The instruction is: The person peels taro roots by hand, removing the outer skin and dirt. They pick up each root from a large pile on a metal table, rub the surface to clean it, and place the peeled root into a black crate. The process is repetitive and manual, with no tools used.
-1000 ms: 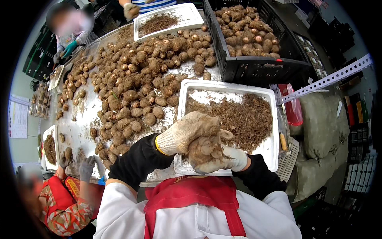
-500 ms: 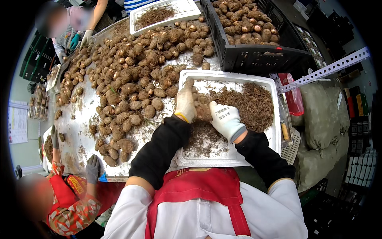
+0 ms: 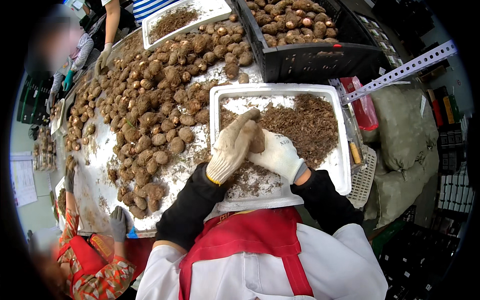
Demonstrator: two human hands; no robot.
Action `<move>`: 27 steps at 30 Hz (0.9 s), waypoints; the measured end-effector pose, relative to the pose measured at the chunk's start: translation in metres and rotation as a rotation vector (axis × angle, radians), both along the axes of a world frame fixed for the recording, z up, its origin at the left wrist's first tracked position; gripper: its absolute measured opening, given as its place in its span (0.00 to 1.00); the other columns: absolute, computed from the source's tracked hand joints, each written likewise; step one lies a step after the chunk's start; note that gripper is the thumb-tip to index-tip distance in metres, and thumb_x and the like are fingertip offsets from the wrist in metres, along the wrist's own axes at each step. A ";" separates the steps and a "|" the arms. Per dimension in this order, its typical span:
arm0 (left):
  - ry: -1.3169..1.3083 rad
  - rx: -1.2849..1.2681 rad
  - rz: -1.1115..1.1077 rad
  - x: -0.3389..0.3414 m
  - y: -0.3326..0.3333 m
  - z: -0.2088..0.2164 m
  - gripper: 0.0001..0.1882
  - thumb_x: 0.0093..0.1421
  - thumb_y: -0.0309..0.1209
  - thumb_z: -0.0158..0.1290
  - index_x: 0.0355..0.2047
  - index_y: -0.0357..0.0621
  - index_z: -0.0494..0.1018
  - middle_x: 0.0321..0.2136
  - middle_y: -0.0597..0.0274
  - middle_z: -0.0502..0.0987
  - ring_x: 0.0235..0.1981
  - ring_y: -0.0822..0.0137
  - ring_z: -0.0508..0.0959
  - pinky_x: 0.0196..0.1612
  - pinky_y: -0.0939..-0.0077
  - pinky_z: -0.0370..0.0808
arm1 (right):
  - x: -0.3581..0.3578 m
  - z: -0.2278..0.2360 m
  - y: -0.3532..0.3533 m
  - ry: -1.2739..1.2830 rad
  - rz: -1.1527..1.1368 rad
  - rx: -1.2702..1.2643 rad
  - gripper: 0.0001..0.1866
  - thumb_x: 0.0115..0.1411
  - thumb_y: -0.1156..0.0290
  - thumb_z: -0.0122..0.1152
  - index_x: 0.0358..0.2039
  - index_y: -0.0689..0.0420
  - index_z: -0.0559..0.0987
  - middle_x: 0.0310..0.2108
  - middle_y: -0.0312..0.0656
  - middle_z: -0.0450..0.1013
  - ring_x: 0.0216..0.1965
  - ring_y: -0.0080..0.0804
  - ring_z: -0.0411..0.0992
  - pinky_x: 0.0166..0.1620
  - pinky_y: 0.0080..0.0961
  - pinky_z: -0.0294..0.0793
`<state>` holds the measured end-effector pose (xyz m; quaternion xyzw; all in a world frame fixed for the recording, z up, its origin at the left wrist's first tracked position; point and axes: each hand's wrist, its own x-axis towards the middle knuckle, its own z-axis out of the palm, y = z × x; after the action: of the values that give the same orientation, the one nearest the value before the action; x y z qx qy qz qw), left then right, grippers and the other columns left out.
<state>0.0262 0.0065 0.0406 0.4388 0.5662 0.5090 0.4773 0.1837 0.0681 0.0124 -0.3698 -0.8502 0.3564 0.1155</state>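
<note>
1. While both gloved hands are close together over the white foam tray (image 3: 274, 87), one brown root (image 3: 258, 141) sits between them.
2. Left hand (image 3: 233, 148): it touches the root from the 9 o'clock side. Its fingers lie pressed side by side, point toward 1 o'clock and lean over the root.
3. Right hand (image 3: 275, 154): it holds the root from about 4 o'clock. Its fingers wrap in toward 9 o'clock, but the tips are hidden, so I cannot tell how far they bend.
4. Root: the part that shows looks a bit longer from 12 to 6 o'clock. Most of it is covered, so I cannot tell its true long way. Neither hand is nearer, as both touch it.
5. Brown scraps (image 3: 311, 125) lie in the tray at 2 to 3 o'clock from the hands.
6. A big heap of roots (image 3: 155, 85) lies on the desk (image 3: 92, 187) at 10 o'clock.
7. A black crate (image 3: 320, 62) with more roots inside stands at 1 o'clock.
8. At 8 o'clock, another person's grey glove (image 3: 118, 226) rests near the desk's edge.
</note>
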 end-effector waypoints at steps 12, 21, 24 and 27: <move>-0.462 -0.304 0.002 -0.032 0.010 -0.051 0.33 0.74 0.49 0.43 0.64 0.30 0.64 0.57 0.44 0.73 0.58 0.56 0.74 0.63 0.66 0.70 | -0.006 0.023 -0.010 0.233 0.244 -0.609 0.23 0.52 0.55 0.67 0.43 0.58 0.80 0.35 0.50 0.81 0.39 0.48 0.79 0.46 0.37 0.77; 0.179 -0.325 -0.107 -0.021 -0.016 0.009 0.18 0.70 0.38 0.53 0.53 0.38 0.74 0.42 0.58 0.79 0.44 0.66 0.79 0.47 0.71 0.77 | -0.001 0.038 0.003 -0.054 0.156 -0.377 0.26 0.51 0.52 0.68 0.41 0.62 0.79 0.34 0.53 0.80 0.39 0.50 0.79 0.45 0.41 0.76; -0.165 -0.177 0.010 -0.030 -0.030 -0.012 0.19 0.72 0.41 0.50 0.51 0.38 0.74 0.41 0.58 0.80 0.43 0.68 0.79 0.45 0.74 0.77 | 0.003 0.051 -0.007 0.058 0.131 -0.235 0.30 0.52 0.50 0.71 0.45 0.62 0.78 0.39 0.56 0.79 0.43 0.53 0.78 0.47 0.41 0.76; -0.113 -0.190 0.016 -0.024 -0.032 -0.003 0.20 0.73 0.44 0.48 0.49 0.38 0.75 0.40 0.58 0.80 0.43 0.69 0.79 0.47 0.75 0.77 | 0.009 0.063 -0.012 0.158 0.081 -0.203 0.30 0.56 0.55 0.71 0.52 0.62 0.77 0.42 0.52 0.80 0.42 0.46 0.80 0.47 0.37 0.77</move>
<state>0.0024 -0.0251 0.0376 0.3576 0.5877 0.4806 0.5439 0.1925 0.0561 0.0752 -0.3158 -0.8122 0.4731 0.1298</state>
